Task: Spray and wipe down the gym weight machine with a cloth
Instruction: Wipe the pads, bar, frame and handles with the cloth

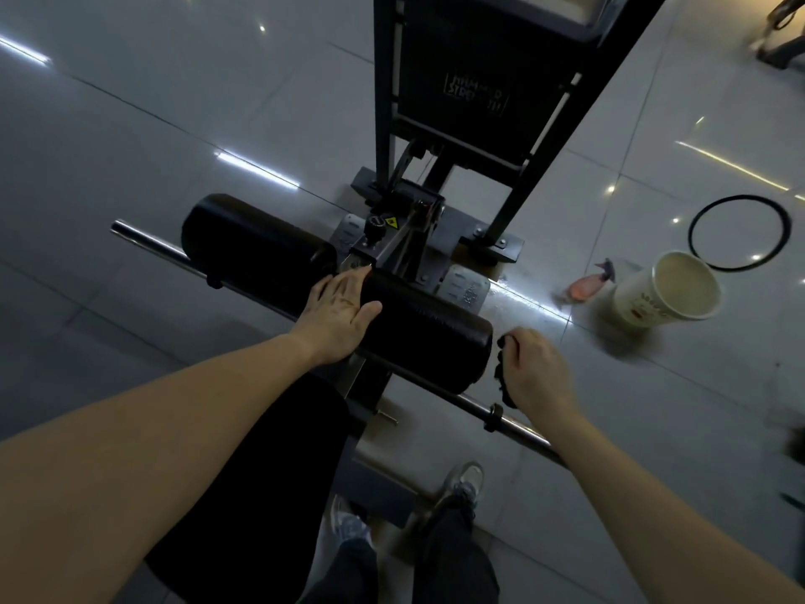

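Through the head view, I judge the step in hand to be wiping the outer end of the near roller pad (427,337) on the weight machine (457,102). To do it well I would brace the pad so it cannot spin, press the cloth flat against the end face and work round its rim, then move on to the steel bar (518,429) just beside it (the collar there probably traps grime). The left hand (337,316) lies palm down on top of that pad near its inner end, fingers (348,279) straight and loosely spread, gripping nothing, only pressing. The right hand (538,372) is at the pad's outer end, its fingers (518,340) curled round a bunched dark cloth (503,377); whether the cloth touches the end face or sits just off it I cannot tell. The pink spray bottle (588,287), blurred, is on the floor (174,102) well apart from both hands, beside a paper cup (666,294)
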Motion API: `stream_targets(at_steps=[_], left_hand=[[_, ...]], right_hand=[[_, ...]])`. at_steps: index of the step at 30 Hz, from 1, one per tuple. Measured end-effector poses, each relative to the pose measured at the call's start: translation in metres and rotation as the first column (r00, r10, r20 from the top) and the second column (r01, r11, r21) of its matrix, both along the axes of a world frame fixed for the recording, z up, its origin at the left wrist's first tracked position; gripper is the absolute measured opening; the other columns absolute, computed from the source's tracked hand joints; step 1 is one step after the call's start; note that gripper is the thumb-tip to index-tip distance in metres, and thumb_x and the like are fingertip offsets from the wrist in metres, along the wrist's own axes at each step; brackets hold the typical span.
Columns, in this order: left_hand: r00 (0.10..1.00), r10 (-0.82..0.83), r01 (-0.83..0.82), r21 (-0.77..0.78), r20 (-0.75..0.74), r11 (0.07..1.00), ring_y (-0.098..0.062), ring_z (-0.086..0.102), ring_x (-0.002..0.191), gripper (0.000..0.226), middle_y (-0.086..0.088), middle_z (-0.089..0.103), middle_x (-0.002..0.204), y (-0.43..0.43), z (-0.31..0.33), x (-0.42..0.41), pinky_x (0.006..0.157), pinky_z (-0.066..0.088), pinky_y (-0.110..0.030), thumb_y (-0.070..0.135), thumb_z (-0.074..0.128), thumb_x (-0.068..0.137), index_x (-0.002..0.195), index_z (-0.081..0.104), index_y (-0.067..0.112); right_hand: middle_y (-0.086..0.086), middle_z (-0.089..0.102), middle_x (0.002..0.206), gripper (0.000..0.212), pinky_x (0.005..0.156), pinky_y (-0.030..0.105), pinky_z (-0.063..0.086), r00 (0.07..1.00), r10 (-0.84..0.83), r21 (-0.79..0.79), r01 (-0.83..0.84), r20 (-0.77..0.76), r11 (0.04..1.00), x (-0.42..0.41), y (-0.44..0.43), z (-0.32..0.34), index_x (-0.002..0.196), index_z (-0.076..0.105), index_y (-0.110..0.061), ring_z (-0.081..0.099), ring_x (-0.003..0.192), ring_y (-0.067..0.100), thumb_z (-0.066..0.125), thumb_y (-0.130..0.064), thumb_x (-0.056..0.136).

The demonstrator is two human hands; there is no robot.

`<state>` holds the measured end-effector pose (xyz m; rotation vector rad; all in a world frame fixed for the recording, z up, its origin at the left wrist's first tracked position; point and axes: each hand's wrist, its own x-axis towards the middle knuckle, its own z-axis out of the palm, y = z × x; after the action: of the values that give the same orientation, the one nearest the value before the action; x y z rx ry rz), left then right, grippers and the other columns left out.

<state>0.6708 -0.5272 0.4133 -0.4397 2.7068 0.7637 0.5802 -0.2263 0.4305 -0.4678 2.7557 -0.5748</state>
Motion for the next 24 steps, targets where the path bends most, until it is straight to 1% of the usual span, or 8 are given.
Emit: stream_targets(at_steps=[2, 4, 7, 12, 16, 19, 21, 24], left_hand=[[1.000, -0.001, 0.001, 0.002, -0.001, 1.000, -0.016, 0.012, 0.154, 0.062, -0.008, 0.025, 0.164, -0.001, -0.001, -0.001, 0.126, -0.003, -0.038, 0.048, 0.026, 0.107, 0.161, 0.010, 0.023], [1.000, -0.008, 0.008, 0.018, 0.002, 1.000, -0.016, 0.012, 0.154, 0.062, -0.008, 0.025, 0.164, -0.001, 0.000, 0.000, 0.126, -0.003, -0.039, 0.048, 0.026, 0.107, 0.161, 0.009, 0.022], [1.000, -0.007, 0.007, 0.021, -0.001, 1.000, -0.016, 0.013, 0.154, 0.062, -0.008, 0.026, 0.164, -0.001, 0.001, 0.000, 0.126, -0.003, -0.039, 0.047, 0.027, 0.108, 0.161, 0.010, 0.021], [0.999, 0.007, -0.008, 0.050, 0.036, 0.999, -0.017, 0.013, 0.155, 0.067, -0.007, 0.021, 0.168, 0.001, 0.015, -0.005, 0.125, 0.000, -0.035, 0.049, 0.029, 0.108, 0.163, 0.005, 0.020], [0.987, 0.041, -0.036, 0.035, -0.156, 0.999, -0.024, 0.026, 0.151, 0.067, -0.007, 0.029, 0.165, 0.001, 0.029, 0.012, 0.125, 0.013, -0.037, 0.037, 0.041, 0.103, 0.162, 0.017, 0.015], [0.965, -0.144, 0.107, -0.172, -0.218, 0.979, -0.024, 0.034, 0.147, 0.077, -0.007, 0.034, 0.162, -0.006, 0.029, 0.034, 0.125, 0.021, -0.042, 0.037, 0.050, 0.088, 0.159, 0.031, 0.013], [0.954, -0.251, 0.194, -0.297, -0.166, 0.935, -0.022, 0.030, 0.150, 0.086, -0.007, 0.030, 0.165, -0.009, 0.030, 0.041, 0.125, 0.019, -0.042, 0.049, 0.061, 0.089, 0.160, 0.028, 0.013], [0.966, -0.249, 0.209, -0.362, -0.067, 0.909, -0.021, 0.021, 0.154, 0.105, -0.006, 0.022, 0.167, -0.003, 0.037, 0.036, 0.127, 0.013, -0.040, 0.066, 0.067, 0.084, 0.162, 0.019, 0.014]], right_hand=[[0.004, 0.053, 0.112, 0.038, 0.082, 0.040, 0.049, 0.997, -0.016, -0.126, 0.026, 0.078, 0.992, 0.013, -0.005, 0.004, 0.121, 0.059, -0.013, 0.059, 0.099, 0.026, 0.050, -0.045, 0.102], [0.002, 0.039, 0.137, 0.081, 0.094, 0.041, 0.049, 0.986, 0.056, -0.075, -0.044, 0.156, 0.996, 0.022, -0.017, 0.007, 0.149, 0.037, -0.019, 0.049, 0.112, 0.018, 0.058, -0.067, 0.088], [-0.003, 0.029, 0.150, 0.110, 0.100, 0.042, 0.050, 0.980, 0.126, 0.004, -0.128, 0.155, 0.992, 0.020, -0.024, 0.004, 0.156, 0.021, -0.026, 0.048, 0.127, 0.023, 0.068, -0.078, 0.071], [-0.007, 0.047, 0.132, 0.098, 0.089, 0.026, 0.042, 0.965, 0.171, -0.109, -0.151, 0.201, 0.982, -0.003, -0.020, 0.000, 0.144, 0.043, -0.024, 0.053, 0.112, 0.017, 0.077, -0.073, 0.067], [-0.006, 0.060, 0.117, 0.074, 0.078, 0.016, 0.043, 0.921, 0.148, -0.250, -0.057, 0.361, 0.967, -0.019, -0.021, 0.001, 0.124, 0.060, -0.029, 0.059, 0.102, 0.013, 0.083, -0.066, 0.065], [0.000, 0.070, 0.098, 0.054, 0.078, 0.025, 0.053, 0.847, 0.152, -0.316, 0.019, 0.509, 0.949, -0.031, -0.022, 0.003, 0.104, 0.068, -0.025, 0.069, 0.091, 0.017, 0.084, -0.059, 0.066], [0.006, 0.073, 0.092, 0.063, 0.077, 0.030, 0.058, 0.780, 0.144, -0.281, 0.042, 0.609, 0.959, -0.042, -0.024, 0.006, 0.101, 0.069, -0.014, 0.073, 0.088, 0.024, 0.085, -0.062, 0.064], [0.011, 0.076, 0.098, 0.077, 0.086, 0.037, 0.061, 0.702, 0.083, -0.181, 0.066, 0.708, 0.981, -0.057, -0.026, 0.007, 0.105, 0.069, -0.005, 0.076, 0.087, 0.024, 0.087, -0.066, 0.061]])
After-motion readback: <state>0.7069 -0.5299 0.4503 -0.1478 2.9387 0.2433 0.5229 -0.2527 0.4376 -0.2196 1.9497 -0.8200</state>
